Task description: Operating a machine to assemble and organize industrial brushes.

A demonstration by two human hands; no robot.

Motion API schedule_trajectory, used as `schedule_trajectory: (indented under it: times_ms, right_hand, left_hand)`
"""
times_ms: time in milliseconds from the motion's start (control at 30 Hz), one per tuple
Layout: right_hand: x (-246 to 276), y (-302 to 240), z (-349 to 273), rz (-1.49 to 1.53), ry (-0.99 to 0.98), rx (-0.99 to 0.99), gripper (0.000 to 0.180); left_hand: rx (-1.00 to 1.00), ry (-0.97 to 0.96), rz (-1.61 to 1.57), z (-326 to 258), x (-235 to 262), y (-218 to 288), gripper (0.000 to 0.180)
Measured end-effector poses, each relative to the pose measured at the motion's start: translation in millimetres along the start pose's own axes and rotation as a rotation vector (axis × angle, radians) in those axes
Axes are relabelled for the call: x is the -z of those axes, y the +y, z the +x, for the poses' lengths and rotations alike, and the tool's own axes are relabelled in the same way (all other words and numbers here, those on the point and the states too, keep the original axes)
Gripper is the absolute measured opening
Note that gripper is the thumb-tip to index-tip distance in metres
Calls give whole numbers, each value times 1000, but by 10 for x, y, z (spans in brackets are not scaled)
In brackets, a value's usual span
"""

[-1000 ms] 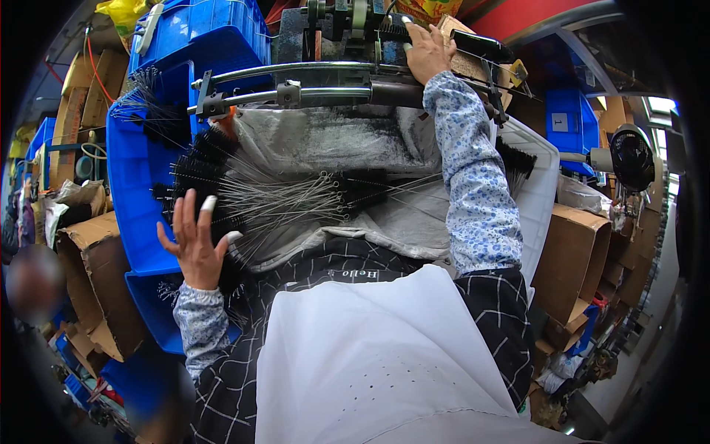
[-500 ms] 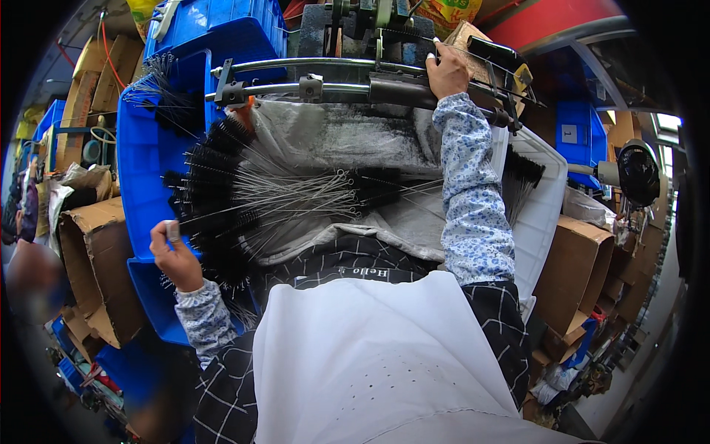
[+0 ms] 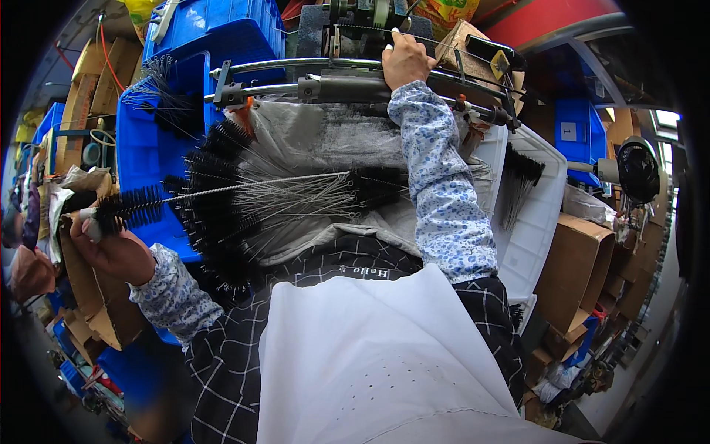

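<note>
My left hand [image 3: 111, 248], at the far left, is closed around the bristle end of a black wire-handled brush [image 3: 137, 207]. Its twisted wire handle runs rightward above a fanned pile of similar brushes [image 3: 214, 200] on the grey cloth [image 3: 344, 137] over my lap. At the machine [image 3: 303, 48], my right hand [image 3: 405, 59] has bent fingers, closed beside a thin dark wire and just above the sliding sleeve [image 3: 347, 87] on the metal rails. Just what those fingers grip is hidden.
A blue bin [image 3: 148, 148] with upright brushes stands left, below a blue crate [image 3: 214, 33]. On the right are a white bin [image 3: 536, 214] holding brushes, a cardboard box [image 3: 573, 274] and a black fan [image 3: 637, 170]. Another open carton [image 3: 111, 311] is near my left arm.
My left hand has moved outward to the left and now holds a brush, drawn out across the pile. My right hand and the sliding sleeve have shifted left along the rails.
</note>
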State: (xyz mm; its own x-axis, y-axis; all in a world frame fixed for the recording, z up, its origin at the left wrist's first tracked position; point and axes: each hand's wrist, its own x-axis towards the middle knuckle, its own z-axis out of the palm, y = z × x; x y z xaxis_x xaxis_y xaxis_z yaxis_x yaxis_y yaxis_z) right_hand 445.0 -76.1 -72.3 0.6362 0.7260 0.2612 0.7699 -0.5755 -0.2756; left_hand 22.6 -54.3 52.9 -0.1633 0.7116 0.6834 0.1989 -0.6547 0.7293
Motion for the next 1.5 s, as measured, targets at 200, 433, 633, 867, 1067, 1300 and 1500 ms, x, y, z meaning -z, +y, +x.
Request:
schedule_trajectory:
  times_ms: [200, 433, 633, 867, 1067, 1300, 1500]
  right_hand:
    - [87, 411, 58, -20, -9, 23, 37]
    - [296, 1397, 535, 118, -254, -21, 35]
    - [412, 1396, 689, -557, -369, 107, 36]
    - [1506, 1442, -253, 481, -862, 7, 30]
    - [1430, -77, -1220, 754, -1220, 340, 36]
    - [592, 519, -310, 56, 54, 343, 22]
    - [216, 718, 125, -195, 132, 206, 25]
  left_hand:
    - [205, -55, -80, -257, 15, 82, 15]
    - [486, -147, -249, -736, -490, 331, 15]
    - [696, -522, -250, -1169, -944, 426, 9]
    - [766, -691, -312, -1252, -1050, 487, 8]
    - [569, -771, -230, -1425, -1215, 559, 9]
    - [489, -679, 389, -1036, -213, 381, 19]
    - [472, -955, 717, -1142, 195, 317, 15]
